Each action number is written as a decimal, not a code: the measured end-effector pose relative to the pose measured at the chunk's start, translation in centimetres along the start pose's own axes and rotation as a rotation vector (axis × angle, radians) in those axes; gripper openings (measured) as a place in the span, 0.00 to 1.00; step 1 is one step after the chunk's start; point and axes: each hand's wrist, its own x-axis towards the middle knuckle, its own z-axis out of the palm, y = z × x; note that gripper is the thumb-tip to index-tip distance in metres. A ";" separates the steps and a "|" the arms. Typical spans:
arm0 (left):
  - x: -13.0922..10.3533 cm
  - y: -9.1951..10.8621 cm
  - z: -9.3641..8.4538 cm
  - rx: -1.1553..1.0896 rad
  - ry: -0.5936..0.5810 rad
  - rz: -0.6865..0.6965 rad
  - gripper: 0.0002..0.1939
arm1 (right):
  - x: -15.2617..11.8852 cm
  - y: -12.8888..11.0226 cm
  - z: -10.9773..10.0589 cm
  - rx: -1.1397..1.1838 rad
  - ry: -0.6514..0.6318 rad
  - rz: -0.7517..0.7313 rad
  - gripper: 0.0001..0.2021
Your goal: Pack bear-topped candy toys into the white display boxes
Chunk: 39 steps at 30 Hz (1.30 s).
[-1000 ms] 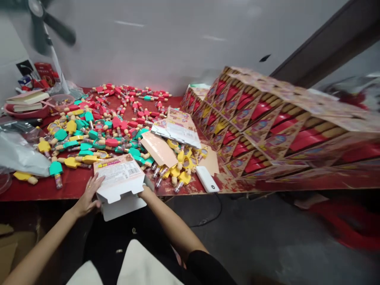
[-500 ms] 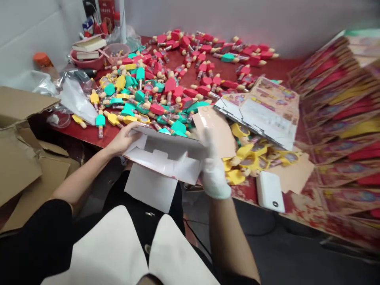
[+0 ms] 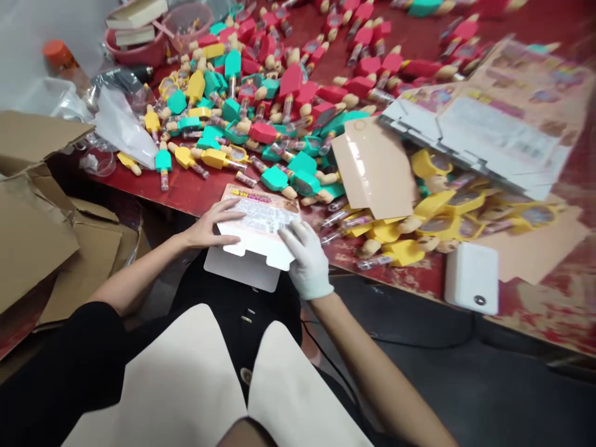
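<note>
A printed cardboard box [image 3: 261, 217] lies at the front edge of the red table, its back panel up and white flaps hanging toward my lap. My bare left hand [image 3: 216, 225] rests on its left side, thumb and fingers apart. On its right side lies my right hand [image 3: 305, 257], in a white glove, with the fingertips on the panel and flap. Just beyond the box are green toy pieces [image 3: 302, 167] with clear tubes and round beige ends.
Red pieces [image 3: 291, 81] and yellow pieces [image 3: 405, 251] cover much of the table [image 3: 139, 195]. Flattened printed cartons [image 3: 503, 124] and a white device [image 3: 472, 279] are at right. Open brown boxes [image 3: 37, 236] stand at left. A pink basket [image 3: 135, 54] holds books.
The box has gone from open side up, held between both hands, to lying with its printed panel up. My right hand has moved onto it. The view has shifted lower and closer.
</note>
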 end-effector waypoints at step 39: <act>18.5 12.3 -11.0 0.613 0.466 0.738 0.30 | 15.1 12.6 -14.3 -0.325 0.397 0.434 0.31</act>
